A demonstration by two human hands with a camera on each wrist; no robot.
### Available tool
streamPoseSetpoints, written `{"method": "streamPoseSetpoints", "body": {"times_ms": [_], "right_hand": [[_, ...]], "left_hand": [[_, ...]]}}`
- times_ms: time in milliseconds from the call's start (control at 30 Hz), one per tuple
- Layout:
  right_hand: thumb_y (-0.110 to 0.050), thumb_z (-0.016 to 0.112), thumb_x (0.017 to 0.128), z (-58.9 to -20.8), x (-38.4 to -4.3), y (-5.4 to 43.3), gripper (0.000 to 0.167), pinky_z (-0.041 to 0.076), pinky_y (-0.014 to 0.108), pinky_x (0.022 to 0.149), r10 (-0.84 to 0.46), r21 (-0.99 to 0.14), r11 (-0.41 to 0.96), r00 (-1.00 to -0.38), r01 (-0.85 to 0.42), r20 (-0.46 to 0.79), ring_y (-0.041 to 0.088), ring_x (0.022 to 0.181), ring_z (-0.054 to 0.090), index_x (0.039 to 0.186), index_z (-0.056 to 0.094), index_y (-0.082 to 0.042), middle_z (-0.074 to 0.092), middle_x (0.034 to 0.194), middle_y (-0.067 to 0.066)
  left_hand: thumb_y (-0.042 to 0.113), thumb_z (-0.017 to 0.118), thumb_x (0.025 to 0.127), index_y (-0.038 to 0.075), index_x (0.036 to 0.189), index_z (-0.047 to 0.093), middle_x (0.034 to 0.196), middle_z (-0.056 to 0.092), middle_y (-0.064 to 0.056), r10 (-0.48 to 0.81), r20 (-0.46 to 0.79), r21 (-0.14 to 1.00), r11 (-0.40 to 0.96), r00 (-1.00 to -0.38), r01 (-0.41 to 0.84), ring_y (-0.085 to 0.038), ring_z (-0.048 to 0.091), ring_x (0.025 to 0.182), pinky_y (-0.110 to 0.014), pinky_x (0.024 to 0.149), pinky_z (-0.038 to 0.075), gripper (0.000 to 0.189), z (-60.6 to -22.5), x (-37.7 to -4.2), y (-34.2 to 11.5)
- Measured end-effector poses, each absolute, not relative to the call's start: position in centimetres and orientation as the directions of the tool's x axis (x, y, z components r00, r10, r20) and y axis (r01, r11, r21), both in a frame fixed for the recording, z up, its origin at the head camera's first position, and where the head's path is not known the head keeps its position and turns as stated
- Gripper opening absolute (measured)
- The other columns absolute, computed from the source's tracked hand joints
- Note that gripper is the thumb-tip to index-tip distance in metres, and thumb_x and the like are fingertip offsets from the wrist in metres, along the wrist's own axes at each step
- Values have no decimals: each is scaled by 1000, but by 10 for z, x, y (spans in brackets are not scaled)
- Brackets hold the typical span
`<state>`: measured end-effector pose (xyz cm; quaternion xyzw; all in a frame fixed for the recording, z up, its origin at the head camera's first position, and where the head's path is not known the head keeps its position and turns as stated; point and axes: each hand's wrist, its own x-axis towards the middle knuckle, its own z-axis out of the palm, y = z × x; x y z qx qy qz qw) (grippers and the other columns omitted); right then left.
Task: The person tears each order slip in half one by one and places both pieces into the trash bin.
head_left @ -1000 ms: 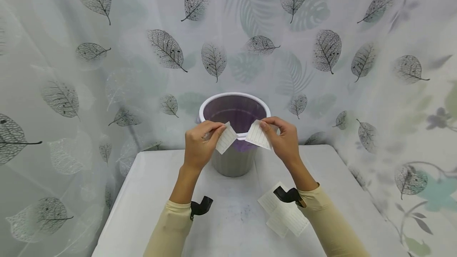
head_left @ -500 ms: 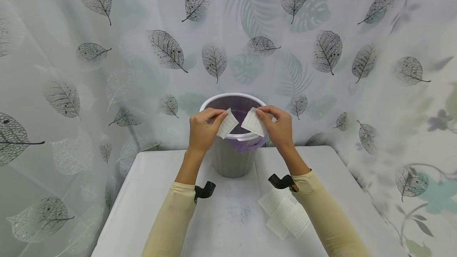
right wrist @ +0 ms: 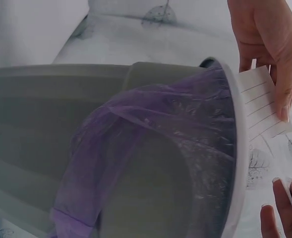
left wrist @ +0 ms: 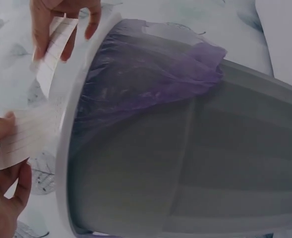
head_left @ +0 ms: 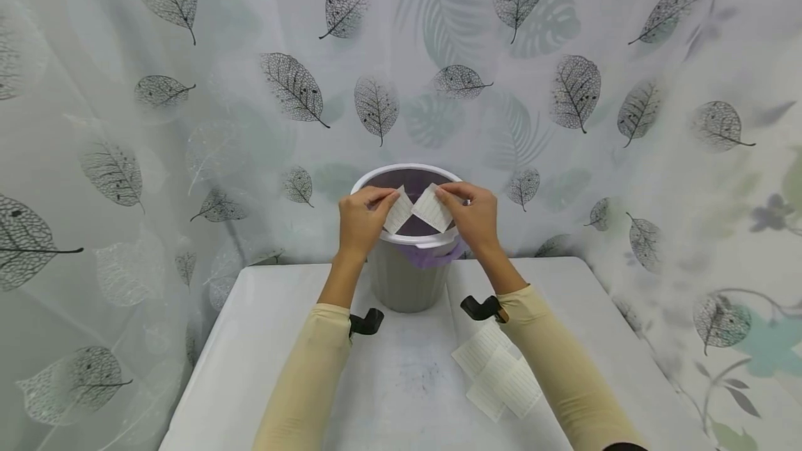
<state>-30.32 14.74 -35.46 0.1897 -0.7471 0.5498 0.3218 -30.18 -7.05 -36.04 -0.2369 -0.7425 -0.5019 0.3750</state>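
Note:
A grey trash bin (head_left: 407, 280) with a white rim stands on the table, and a purple bag (head_left: 432, 254) lines it and hangs over the rim. Above its opening, my left hand (head_left: 363, 221) pinches a lined piece of paper (head_left: 398, 211) between thumb and fingers. My right hand (head_left: 473, 218) pinches another lined piece of paper (head_left: 432, 209) close beside it. Both pieces appear in the left wrist view, where the left hand's paper (left wrist: 29, 134) is near the rim. In the right wrist view the right hand's paper (right wrist: 261, 101) shows ruled lines.
Several lined paper sheets (head_left: 498, 374) lie overlapping on the white table (head_left: 401, 409), near the right forearm. A leaf-patterned curtain (head_left: 401, 54) hangs behind the bin and along both sides.
Both hands have moved forward over the bin's opening and closer together, each still holding its piece of paper. The sheets on the table have stayed where they were.

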Motion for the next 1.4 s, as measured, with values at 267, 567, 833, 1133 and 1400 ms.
{"method": "streamPoseSetpoints", "body": {"times_ms": [267, 567, 833, 1133, 1400], "right_hand": [[-14, 83, 92, -363, -314, 145, 13, 51, 21, 65, 47, -704, 366, -743, -609, 668, 22, 84, 73, 99, 82, -3, 78, 93, 7], [-14, 83, 91, -370, -323, 145, 10, 53, 30, 69, -10, -653, 454, -736, -606, 676, 21, 85, 74, 96, 81, -5, 78, 90, 5], [-13, 82, 92, -375, -325, 145, 11, 56, 44, 77, -51, -626, 507, -746, -592, 664, 27, 87, 74, 96, 80, -4, 78, 91, 8], [-15, 82, 92, -380, -324, 147, 13, 53, 45, 77, -73, -598, 532, -736, -599, 673, 25, 84, 72, 99, 80, -5, 78, 91, 7], [-16, 81, 93, -380, -315, 151, 17, 53, 49, 88, -71, -575, 539, -713, -616, 697, 28, 90, 72, 105, 79, -3, 78, 95, 8]], "left_hand": [[14, 81, 93, 3, 97, 83, 91, 77, -7, -42, 763, 600, 414, -645, 684, -21, 74, 85, -30, 78, 58, 13, -370, -310, -70], [15, 81, 92, 1, 99, 82, 89, 77, -8, -83, 764, 599, 461, -640, 655, -24, 74, 81, -34, 75, 58, 15, -379, -319, -70], [14, 82, 92, 2, 100, 82, 90, 77, -9, -31, 740, 582, 532, -672, 616, -26, 75, 83, -37, 77, 59, 14, -389, -319, -70], [16, 82, 92, 1, 103, 82, 93, 77, -11, 4, 757, 525, 592, -654, 612, -28, 74, 86, -40, 80, 58, 18, -387, -315, -73], [15, 83, 91, 0, 108, 80, 97, 76, -11, 42, 749, 505, 610, -661, 611, -29, 72, 90, -42, 85, 56, 23, -387, -309, -81]]}}
